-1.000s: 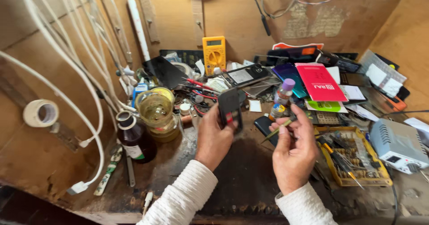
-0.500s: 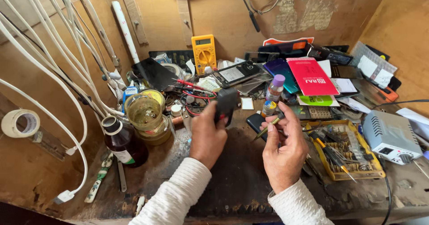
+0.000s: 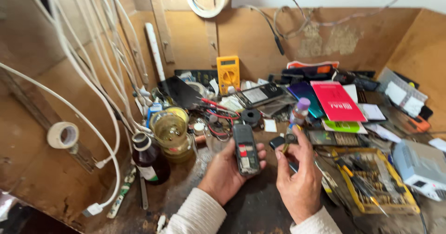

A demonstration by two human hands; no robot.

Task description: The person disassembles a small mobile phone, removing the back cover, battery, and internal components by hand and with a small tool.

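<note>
Over workbench (image 3: 260,210), left hand (image 3: 227,176) gripping phone (image 3: 245,150)

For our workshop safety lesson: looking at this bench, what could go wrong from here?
1. The small opened phone lies loosely on the left hand; it might slip.
2. The tiny part pinched by the right hand could drop into the clutter.
3. The open dark glass bottle and yellowish jar stand near; an elbow might tip them.

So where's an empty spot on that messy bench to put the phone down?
The barest patch is the dark bench top just below the left hand and right hand, between the brown bottle and the yellow tool tray. Everything behind the phone, up to the yellow meter and pink booklet, is crowded.
</note>
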